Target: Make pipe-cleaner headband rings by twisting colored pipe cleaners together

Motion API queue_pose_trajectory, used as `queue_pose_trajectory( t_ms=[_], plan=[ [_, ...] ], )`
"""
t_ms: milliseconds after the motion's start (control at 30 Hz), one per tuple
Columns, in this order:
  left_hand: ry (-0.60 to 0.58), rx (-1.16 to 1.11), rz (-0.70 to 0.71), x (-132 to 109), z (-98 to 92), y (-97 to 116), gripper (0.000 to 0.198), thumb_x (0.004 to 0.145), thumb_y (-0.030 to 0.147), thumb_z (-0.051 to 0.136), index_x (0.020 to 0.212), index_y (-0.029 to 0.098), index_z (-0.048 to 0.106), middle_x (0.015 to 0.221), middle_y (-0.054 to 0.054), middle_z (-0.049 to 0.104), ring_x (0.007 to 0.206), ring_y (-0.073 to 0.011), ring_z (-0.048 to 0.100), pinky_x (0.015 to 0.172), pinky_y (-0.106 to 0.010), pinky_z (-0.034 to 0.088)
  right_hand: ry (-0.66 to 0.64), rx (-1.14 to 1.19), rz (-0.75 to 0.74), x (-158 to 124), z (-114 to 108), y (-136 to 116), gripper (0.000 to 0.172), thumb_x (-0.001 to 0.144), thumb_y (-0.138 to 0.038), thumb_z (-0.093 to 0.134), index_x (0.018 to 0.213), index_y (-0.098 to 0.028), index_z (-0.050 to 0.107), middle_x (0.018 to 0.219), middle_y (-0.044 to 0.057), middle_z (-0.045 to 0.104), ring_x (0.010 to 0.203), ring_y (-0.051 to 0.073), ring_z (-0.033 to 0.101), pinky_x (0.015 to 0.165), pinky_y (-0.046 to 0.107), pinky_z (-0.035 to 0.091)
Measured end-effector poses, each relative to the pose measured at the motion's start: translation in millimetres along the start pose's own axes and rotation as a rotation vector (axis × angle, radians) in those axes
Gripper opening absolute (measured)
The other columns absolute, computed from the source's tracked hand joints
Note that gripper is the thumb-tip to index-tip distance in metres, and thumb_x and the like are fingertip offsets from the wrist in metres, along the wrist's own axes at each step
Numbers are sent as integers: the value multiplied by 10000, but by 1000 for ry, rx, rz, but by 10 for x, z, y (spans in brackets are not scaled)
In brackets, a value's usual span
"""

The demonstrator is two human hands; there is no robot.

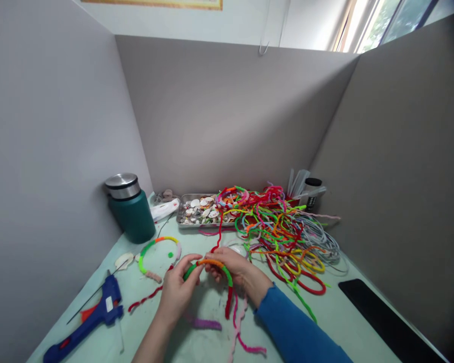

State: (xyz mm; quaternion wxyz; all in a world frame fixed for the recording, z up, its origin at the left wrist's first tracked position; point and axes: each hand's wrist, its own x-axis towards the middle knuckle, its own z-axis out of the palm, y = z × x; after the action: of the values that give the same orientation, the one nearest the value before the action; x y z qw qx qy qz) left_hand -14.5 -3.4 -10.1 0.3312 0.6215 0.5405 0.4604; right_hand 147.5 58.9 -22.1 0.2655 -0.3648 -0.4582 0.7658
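Over the worktop [336, 312], our left hand [177, 290] pinched a fuzzy multicoloured arc [216, 263] near its green end while our right hand [232, 265] gripped its orange stretch; we judged it light, soft and springy, best held by fingertips.

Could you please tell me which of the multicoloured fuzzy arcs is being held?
The orange-middled arc, held in the left hand and right hand; the yellow-and-lilac arc lies on the table instead, beyond the left hand.
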Motion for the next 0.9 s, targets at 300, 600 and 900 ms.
queue_pose_trajectory(
  t_ms=[300,600,900],
  plan=[
    [-48,-26,-29,46,-7,-54,252,756,391,559,842,173,653,687,-11,653,629,-159,575,596,-241,432,-39,-114,-108,-128,45,-92,331,741,-460,634,735,-136,568,493,-69,461,374,33,355,362,151,299],
    [-9,-313,-290,56,-25,-96,391,752,522,536,759,140,616,372,54,490,360,-91,438,392,-181,316,78,-138,-125,-145,164,-138,315,686,-415,678,634,-161,499,450,-103,328,387,34,224,353,170,168],
    [0,-325,-282,59,-6,-82,294,730,437,618,782,151,572,683,-10,663,405,-66,498,417,-184,362,139,-154,-138,-154,223,-145,323,651,-411,694,617,-162,491,440,-102,347,388,34,253,360,180,178]
  ],
)
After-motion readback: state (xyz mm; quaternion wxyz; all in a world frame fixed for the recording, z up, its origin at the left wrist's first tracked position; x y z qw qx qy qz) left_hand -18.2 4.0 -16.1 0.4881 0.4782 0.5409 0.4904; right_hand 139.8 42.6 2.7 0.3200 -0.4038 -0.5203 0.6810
